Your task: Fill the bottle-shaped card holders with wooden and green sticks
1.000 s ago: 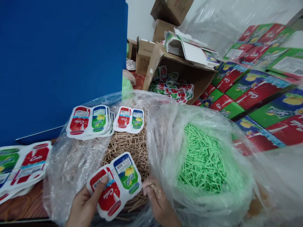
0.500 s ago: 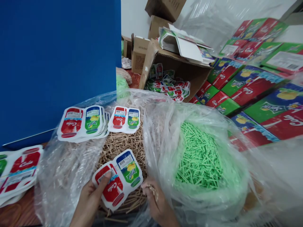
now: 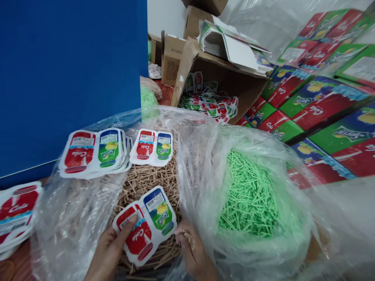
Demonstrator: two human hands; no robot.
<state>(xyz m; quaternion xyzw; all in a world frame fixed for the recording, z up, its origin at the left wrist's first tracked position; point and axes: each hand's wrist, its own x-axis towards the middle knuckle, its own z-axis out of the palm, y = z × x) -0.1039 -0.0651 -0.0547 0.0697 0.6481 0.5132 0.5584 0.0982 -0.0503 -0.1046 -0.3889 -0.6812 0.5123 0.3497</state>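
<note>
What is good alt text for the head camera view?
The left hand holds a white-edged Cola and Sprite card, shaped like two jars, above thin brown sticks; the right hand grips thin beige sticks. Thin green sticks lie in a clear plastic bag.

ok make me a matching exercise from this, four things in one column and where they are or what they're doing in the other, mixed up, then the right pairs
Column one
1. left hand
2. right hand
3. green sticks
4. cardboard box

Column two
A. heaped in a clear plastic bag
B. open towards the camera, cards inside
C. thumb on top of a Cola and Sprite card
D. closed around a small bundle

Right pairs: 1-C, 2-D, 3-A, 4-B
</note>
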